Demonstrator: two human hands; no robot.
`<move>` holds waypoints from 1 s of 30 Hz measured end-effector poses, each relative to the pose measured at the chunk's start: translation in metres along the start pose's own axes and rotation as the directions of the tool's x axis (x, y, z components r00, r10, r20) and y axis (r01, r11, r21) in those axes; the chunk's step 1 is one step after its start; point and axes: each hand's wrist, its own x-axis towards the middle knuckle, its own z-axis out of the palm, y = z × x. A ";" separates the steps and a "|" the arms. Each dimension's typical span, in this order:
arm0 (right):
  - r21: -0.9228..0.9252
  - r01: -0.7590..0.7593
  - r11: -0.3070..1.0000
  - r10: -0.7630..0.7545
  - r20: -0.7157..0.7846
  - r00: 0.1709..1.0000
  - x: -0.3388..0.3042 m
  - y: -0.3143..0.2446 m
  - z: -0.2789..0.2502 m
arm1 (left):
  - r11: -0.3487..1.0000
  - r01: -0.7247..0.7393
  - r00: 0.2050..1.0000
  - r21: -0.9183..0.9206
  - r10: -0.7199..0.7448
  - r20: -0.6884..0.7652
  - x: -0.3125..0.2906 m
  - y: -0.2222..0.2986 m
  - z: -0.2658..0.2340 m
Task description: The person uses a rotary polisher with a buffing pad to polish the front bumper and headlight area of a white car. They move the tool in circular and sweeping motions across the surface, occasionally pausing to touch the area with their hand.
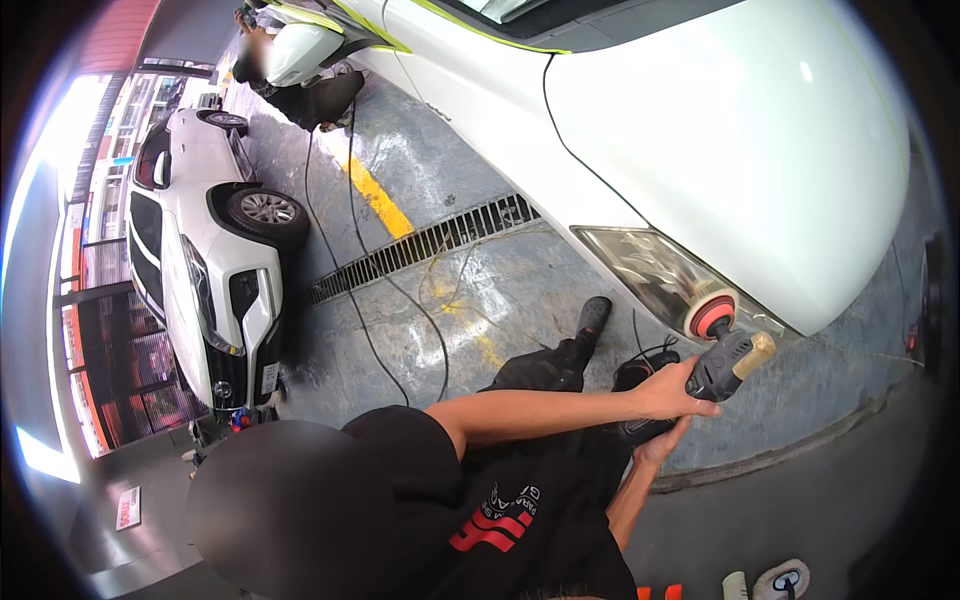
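Note:
Neither of my hands shows in the head view. Close in front, a person in a black shirt (560,485) crouches, turned away. That person's hands (665,395) are on a dark grey power polisher (722,365) with a tan patch on its body. Its red and pale round pad (712,312) is against or just at the lower corner of a car headlight (650,265). Pale, hazy streaks lie over the headlight lens. The headlight belongs to a white car (740,150) at the upper right. Part of the polisher's grip is hidden behind the hands.
Dark cables (375,330) trail over the grey floor, across a drain grate (430,245). A white SUV (190,250) stands at the left. Farther off, another person (310,95) crouches beside a car. Pads (780,580) lie at the bottom edge; yellow-green tape (480,30) lines the near car.

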 end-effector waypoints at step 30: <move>-0.090 0.100 0.991 -0.104 -0.043 0.994 0.026 -0.005 -0.013 | 0.996 0.069 0.994 -0.050 -0.064 0.093 0.038 -0.001 0.019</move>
